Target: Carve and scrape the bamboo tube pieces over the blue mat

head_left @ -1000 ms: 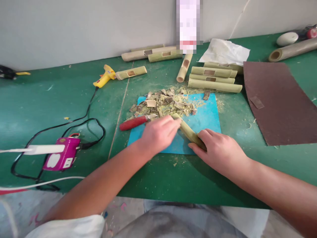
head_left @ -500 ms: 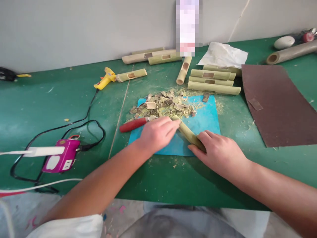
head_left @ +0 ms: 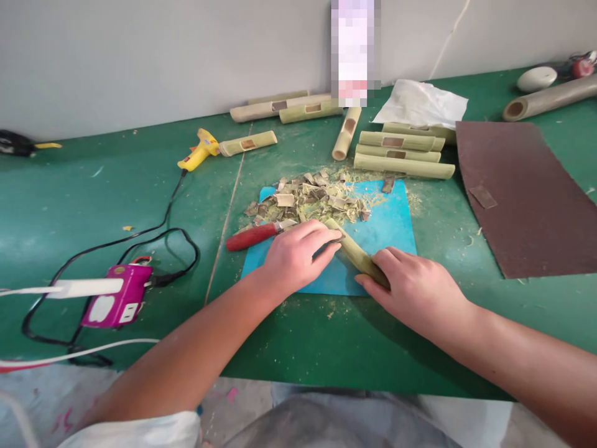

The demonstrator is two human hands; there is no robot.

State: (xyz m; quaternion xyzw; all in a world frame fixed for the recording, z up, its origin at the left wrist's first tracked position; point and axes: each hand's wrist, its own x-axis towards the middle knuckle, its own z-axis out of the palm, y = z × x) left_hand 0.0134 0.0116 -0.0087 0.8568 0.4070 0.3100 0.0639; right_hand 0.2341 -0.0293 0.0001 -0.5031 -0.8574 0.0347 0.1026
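Observation:
My right hand (head_left: 417, 283) is wrapped round the near end of a pale green bamboo tube (head_left: 352, 249), which slants over a blue mat (head_left: 387, 218). At the tube's far end, my left hand (head_left: 301, 252) pinches a small dark piece of sandpaper (head_left: 326, 247) against its side. Most of that piece is hidden by the fingers. Just left of this hand lies a knife with a red handle (head_left: 252, 237), its blade reaching toward a heap of bamboo chips (head_left: 317, 196) at the back of the mat.
Several notched bamboo tubes (head_left: 403, 165) lie beyond the mat, near a white paper sheet (head_left: 422, 102). A large brown sandpaper sheet (head_left: 527, 205) is at right. On the left are a yellow glue gun (head_left: 200, 151) and a purple power adapter (head_left: 116, 295) with cords on the green table (head_left: 298, 348).
My left hand has shifted slightly, and its thumb has dropped away from the fingers, so the dark piece shows between them. My right hand and the tube stay nearly in place.

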